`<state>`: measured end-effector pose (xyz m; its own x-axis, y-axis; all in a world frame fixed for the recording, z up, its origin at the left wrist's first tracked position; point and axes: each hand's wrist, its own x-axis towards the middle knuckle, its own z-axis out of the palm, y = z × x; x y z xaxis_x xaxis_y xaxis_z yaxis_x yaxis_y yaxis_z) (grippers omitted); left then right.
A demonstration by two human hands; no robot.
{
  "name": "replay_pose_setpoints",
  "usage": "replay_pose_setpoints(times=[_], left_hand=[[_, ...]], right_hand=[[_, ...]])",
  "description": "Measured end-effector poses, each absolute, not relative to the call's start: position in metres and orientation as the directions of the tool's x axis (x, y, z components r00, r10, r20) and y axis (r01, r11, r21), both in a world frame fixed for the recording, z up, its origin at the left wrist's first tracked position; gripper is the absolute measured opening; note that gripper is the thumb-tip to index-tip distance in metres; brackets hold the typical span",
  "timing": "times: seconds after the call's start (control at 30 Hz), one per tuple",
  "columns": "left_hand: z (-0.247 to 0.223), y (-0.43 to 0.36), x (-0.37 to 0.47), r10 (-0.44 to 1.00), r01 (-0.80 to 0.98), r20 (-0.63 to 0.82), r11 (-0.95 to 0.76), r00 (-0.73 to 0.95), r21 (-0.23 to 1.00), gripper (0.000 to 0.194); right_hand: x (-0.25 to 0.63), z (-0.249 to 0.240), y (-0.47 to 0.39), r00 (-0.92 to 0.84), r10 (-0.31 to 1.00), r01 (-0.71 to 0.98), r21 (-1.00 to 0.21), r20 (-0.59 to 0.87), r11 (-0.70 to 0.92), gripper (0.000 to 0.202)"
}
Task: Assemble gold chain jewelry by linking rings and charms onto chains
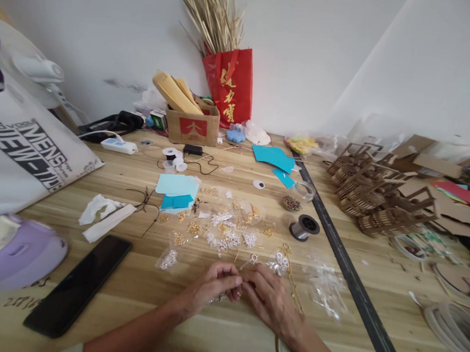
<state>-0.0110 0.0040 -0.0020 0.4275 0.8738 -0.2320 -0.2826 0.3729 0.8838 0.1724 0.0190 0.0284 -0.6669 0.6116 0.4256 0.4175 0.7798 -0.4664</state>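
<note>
My left hand (216, 285) and my right hand (266, 296) meet over the table's near middle, fingers of both closed and pinching. A thin silver chain (247, 263) runs out from between them, with a ring-shaped clasp at its far end. More of it shows under my left hand. The exact point of the pinch is hidden by the fingers. Just beyond the hands lie a small bag of silver rings (280, 261) and several clear bags of white beads (228, 241) and gold findings (194, 227). A gold chain (291, 275) passes beside my right hand.
A black phone (79, 286) lies at left, near a purple-and-white device (19, 253). A wire spool (304, 227) and a jar of beads (292, 203) stand right of the bags. Brown lattice baskets (381, 195) are farther right. A cardboard box (193, 126) and red bag (240, 86) stand behind.
</note>
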Motion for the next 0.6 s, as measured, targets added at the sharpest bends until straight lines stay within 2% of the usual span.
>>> replay_pose_setpoints(times=[0.27,0.43,0.6], left_hand=[[0.0008,0.0053,-0.0106,0.842,-0.354,-0.264,0.454,0.470,0.818,0.037],[-0.0001,0.0060,-0.0118,0.854,-0.341,-0.262,0.435,0.450,0.833,0.037],[-0.0016,0.0063,-0.0130,0.867,-0.297,-0.269,0.411,0.419,0.862,0.037]], right_hand=[[0.1720,0.0264,0.0212,-0.623,0.687,0.321,-0.677,0.375,0.662,0.018],[0.1724,0.0281,0.0215,-0.620,0.688,0.292,-0.703,0.377,0.648,0.017],[0.1724,0.0272,0.0214,-0.615,0.684,0.314,-0.674,0.392,0.669,0.015]])
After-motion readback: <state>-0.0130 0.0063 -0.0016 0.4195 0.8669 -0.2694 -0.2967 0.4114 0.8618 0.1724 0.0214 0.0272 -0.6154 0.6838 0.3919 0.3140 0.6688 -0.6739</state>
